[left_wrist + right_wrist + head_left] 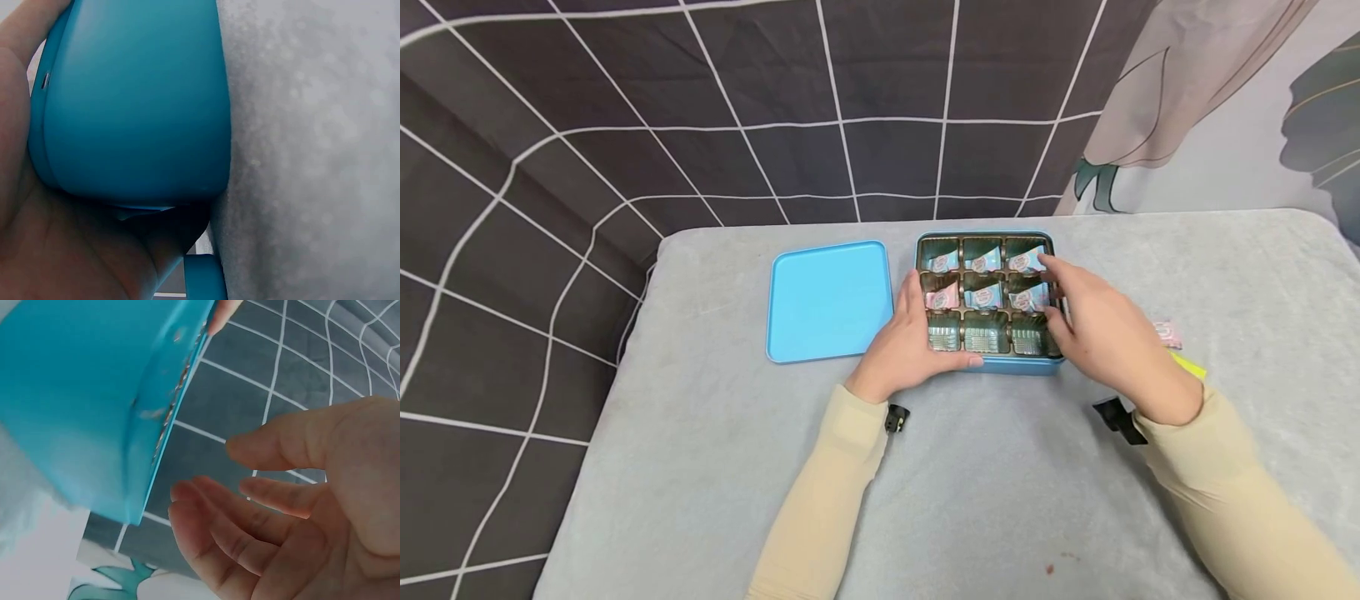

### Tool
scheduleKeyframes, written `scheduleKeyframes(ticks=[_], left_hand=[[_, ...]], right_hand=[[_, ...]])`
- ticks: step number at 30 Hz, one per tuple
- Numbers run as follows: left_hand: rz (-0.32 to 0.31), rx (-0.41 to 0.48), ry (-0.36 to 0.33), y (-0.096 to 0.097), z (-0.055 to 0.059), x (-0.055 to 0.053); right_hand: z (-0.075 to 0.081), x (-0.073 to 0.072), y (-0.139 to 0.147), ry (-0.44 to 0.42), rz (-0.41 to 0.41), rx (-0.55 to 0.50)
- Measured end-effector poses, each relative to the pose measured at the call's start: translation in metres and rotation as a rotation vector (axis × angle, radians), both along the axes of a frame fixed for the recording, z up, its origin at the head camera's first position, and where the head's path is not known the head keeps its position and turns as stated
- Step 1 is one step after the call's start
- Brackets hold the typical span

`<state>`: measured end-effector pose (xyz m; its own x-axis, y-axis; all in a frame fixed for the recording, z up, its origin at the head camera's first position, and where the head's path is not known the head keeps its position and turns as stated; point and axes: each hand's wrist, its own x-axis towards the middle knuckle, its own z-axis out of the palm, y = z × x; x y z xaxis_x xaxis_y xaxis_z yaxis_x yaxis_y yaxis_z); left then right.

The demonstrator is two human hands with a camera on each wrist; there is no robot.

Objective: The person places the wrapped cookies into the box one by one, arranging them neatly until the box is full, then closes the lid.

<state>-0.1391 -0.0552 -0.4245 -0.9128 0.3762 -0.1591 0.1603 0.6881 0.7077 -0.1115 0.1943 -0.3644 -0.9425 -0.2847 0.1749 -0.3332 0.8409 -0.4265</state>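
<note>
- Tin (1011,365): upright on the cloth (700,450), just right of the lid (827,304).
- Left hand (898,350): grips the near left corner, fingers along the side, thumb along the front. Sound brace; recommend keeping it, thumb clear of the cells.
- Right hand (1105,325): fingers loosely bent, thumb apart, nothing visible between; poised at the right edge.
- Sweets (983,297): one each in the back and middle cells; front cells (986,332) show ribbed floors.
- Step, as judged: handling sweets singly. Pinch wrapper ends, move vertically, avoid catching dividers.
- Hazard: right forearm near the pink packet (1168,334); a low sweep could knock it.
</note>
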Motion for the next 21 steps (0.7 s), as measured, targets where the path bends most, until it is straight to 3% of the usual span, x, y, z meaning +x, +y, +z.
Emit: scheduleKeyframes(ticks=[9,21], left_hand=[[-0.004,-0.011,-0.014,0.000,0.000,0.000],[-0.009,-0.015,-0.002,0.000,0.001,0.000]], right_hand=[[-0.011,0.010,0.026,0.070,-0.029,0.007],[-0.017,0.019,0.060,0.027,-0.071,0.044]])
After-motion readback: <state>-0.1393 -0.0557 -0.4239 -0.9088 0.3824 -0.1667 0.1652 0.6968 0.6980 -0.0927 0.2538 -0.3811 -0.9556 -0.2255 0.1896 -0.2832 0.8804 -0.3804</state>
